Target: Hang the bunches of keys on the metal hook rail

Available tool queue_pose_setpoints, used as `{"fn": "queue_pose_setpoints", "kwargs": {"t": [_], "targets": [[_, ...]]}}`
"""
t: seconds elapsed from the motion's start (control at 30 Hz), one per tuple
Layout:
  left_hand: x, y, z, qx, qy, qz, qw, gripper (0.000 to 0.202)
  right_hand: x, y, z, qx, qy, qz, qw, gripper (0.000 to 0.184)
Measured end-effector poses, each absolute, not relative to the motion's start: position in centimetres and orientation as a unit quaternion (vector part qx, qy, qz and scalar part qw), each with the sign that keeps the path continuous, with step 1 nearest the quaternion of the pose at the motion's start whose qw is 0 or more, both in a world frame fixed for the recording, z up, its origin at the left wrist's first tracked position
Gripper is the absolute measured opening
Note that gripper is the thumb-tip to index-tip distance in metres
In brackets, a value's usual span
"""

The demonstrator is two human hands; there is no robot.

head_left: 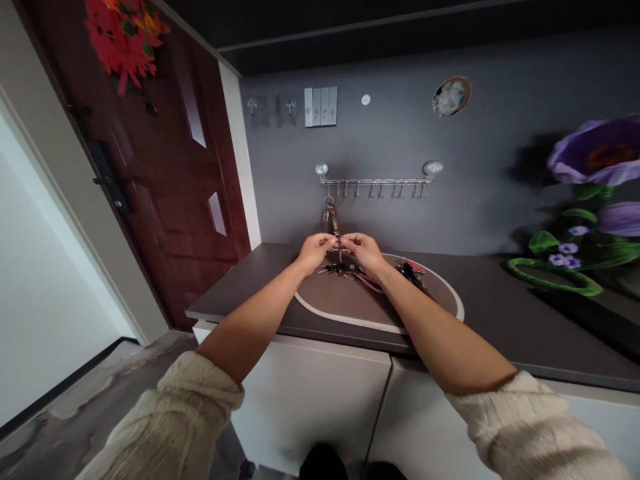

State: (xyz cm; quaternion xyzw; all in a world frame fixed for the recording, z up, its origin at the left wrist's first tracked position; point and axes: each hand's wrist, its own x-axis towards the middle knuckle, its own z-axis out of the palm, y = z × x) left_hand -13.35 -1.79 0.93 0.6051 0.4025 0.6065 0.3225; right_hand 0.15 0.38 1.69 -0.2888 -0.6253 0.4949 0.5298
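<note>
My left hand and my right hand meet above the oval mat. Both pinch a small key ring between thumb and fingers. Dark keys show just below my hands, though I cannot tell if they hang from the ring or lie on the mat. Right behind my fingers, a keyring with a dark lettered strap hangs from the left end of the hook rack. A pink strap lies on the mat, partly covered by my right hand. Beyond it sits another bunch of keys with a red piece.
The dark countertop runs above white cabinet doors. Purple artificial flowers with a green looped base stand at right. A dark red door is at left, and a dark overhead cabinet hangs above.
</note>
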Motion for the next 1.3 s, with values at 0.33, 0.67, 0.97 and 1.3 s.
{"fn": "queue_pose_setpoints", "kwargs": {"t": [0.33,0.67,0.97,1.3], "targets": [[-12.9,-1.5,0.4,0.565,0.388,0.631,0.364,0.031,0.3,0.4,1.3,-0.273,-0.592,0.567,0.504,0.023],[-12.8,-2.2,0.9,0.572,0.410,0.636,0.317,0.025,0.7,0.7,1.6,-0.293,-0.654,0.438,0.542,0.026],[-13.8,-1.3,0.3,0.581,0.485,0.614,0.225,0.018,0.4,1.1,4.9,-0.296,-0.590,0.485,0.574,0.020],[-14.7,-0.3,-0.5,0.620,0.543,0.550,0.134,0.015,-3.1,3.5,10.2,-0.329,-0.488,0.549,0.593,0.011]]}}
